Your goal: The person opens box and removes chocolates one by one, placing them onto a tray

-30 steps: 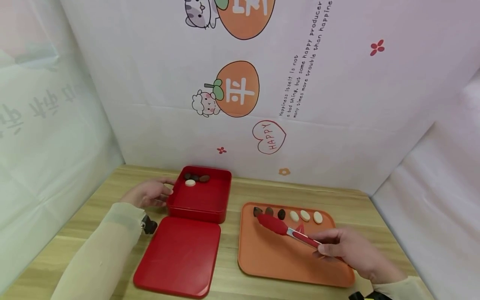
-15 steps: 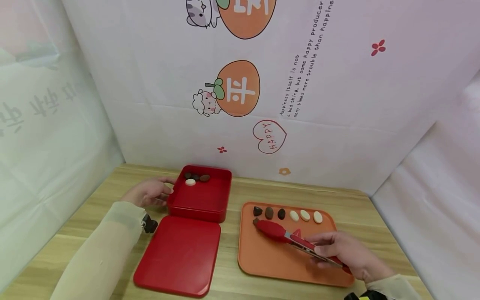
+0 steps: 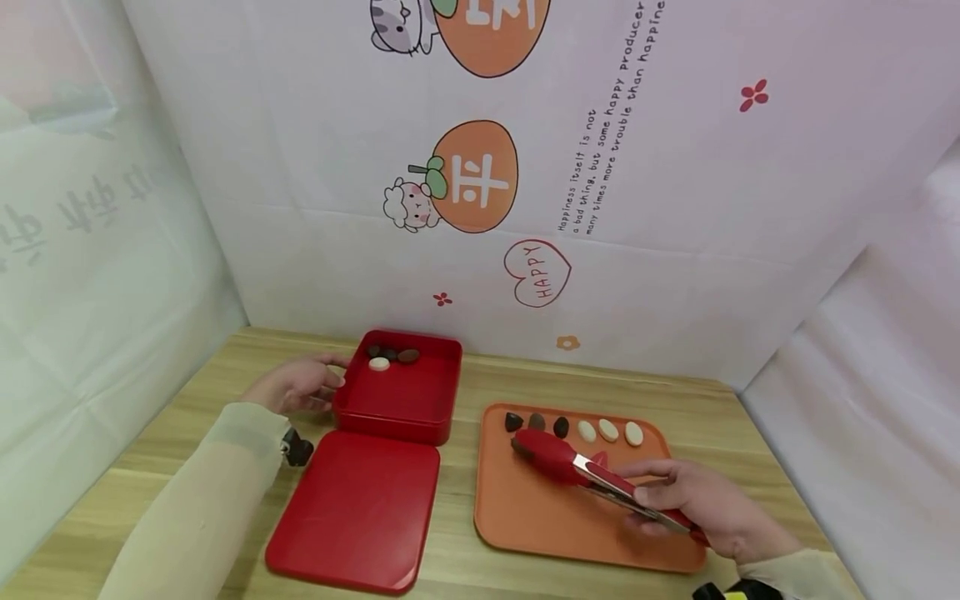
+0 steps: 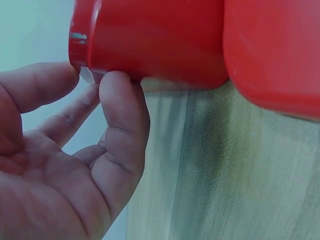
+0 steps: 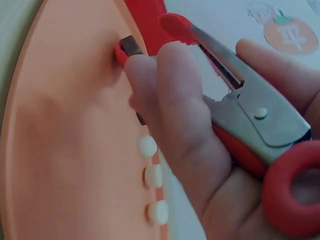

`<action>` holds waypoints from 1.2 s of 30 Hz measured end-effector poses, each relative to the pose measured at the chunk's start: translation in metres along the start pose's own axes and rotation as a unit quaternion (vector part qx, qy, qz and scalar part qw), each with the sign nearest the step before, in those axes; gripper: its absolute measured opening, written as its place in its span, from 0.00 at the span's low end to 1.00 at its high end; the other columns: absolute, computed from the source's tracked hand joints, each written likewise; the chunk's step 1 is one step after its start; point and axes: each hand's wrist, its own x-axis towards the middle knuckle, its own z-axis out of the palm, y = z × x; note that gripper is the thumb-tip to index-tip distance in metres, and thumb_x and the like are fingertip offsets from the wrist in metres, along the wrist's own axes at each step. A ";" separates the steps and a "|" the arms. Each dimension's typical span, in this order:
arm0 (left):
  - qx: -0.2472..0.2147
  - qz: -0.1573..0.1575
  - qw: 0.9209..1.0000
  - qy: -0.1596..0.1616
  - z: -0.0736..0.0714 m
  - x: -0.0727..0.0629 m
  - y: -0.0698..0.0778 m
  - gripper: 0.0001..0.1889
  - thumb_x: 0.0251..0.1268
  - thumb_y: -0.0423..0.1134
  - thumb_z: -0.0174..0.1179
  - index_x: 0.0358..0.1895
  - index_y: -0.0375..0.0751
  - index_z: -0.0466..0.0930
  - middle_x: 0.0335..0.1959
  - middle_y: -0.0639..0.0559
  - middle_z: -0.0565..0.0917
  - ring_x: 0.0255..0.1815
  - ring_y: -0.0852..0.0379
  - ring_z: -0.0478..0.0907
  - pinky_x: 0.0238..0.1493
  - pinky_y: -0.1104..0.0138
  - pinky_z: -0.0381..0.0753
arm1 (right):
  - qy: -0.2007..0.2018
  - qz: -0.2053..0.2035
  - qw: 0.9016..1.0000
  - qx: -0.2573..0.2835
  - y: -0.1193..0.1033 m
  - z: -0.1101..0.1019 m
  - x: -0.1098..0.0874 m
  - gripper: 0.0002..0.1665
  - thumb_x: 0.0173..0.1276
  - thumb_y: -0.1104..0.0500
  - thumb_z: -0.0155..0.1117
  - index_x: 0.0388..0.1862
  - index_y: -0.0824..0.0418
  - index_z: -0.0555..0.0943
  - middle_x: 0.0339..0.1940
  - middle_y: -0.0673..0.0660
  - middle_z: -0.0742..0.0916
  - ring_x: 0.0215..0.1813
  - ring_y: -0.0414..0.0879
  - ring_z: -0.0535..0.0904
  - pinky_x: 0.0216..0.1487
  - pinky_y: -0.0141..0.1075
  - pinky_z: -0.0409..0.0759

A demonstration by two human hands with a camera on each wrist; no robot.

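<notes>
In the head view my right hand (image 3: 697,504) grips red-and-silver tongs (image 3: 600,479) above the orange tray (image 3: 540,521). Dark brown shows at the tongs' red tip. Along the tray's far side runs a row of small dark pieces (image 3: 561,427) and cream oval pieces (image 3: 633,433). The right wrist view shows the tongs' metal hinge (image 5: 260,115) against my palm. My left hand (image 3: 303,385) holds the left side of an open red box (image 3: 397,429), its fingertips on the wall. Inside lie several dark pieces (image 3: 407,356) and one cream piece (image 3: 378,364).
A flat red lid (image 3: 356,512) lies in front of the box on the wooden table (image 3: 453,517). White printed sheets (image 3: 645,300) rise at the back and both sides. A strip of table separates box and tray.
The tongs' tip drew back from the row's leftmost piece, then moved slightly right and away from me, with brown at the tip. My left hand and the box stay in place.
</notes>
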 end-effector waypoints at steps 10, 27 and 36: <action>0.001 -0.001 1.000 0.007 -0.001 0.002 -0.002 0.29 0.71 0.29 0.51 0.74 0.37 0.60 0.56 0.32 0.76 0.42 0.45 0.79 0.39 0.61 0.82 | 0.049 -0.045 0.979 -0.191 -0.014 0.040 0.001 0.21 0.69 0.63 0.66 0.60 0.64 0.82 0.48 0.61 0.84 0.44 0.59 0.81 0.44 0.50 0.83; -0.004 0.002 1.000 0.004 -0.002 0.002 -0.002 0.30 0.70 0.28 0.52 0.75 0.38 0.60 0.57 0.33 0.76 0.44 0.44 0.79 0.41 0.60 0.81 | 0.124 -0.047 0.903 -0.409 -0.022 0.067 -0.014 0.15 0.66 0.57 0.70 0.51 0.44 0.87 0.26 0.50 0.80 0.18 0.43 0.63 0.20 0.33 0.66; 0.002 0.005 1.000 0.006 -0.001 0.001 -0.002 0.30 0.72 0.29 0.52 0.75 0.38 0.59 0.58 0.32 0.75 0.43 0.44 0.79 0.41 0.60 0.82 | 0.177 -0.144 0.859 -0.459 -0.041 0.081 -0.008 0.19 0.68 0.58 0.69 0.54 0.38 0.86 0.57 0.50 0.83 0.53 0.50 0.79 0.39 0.41 0.78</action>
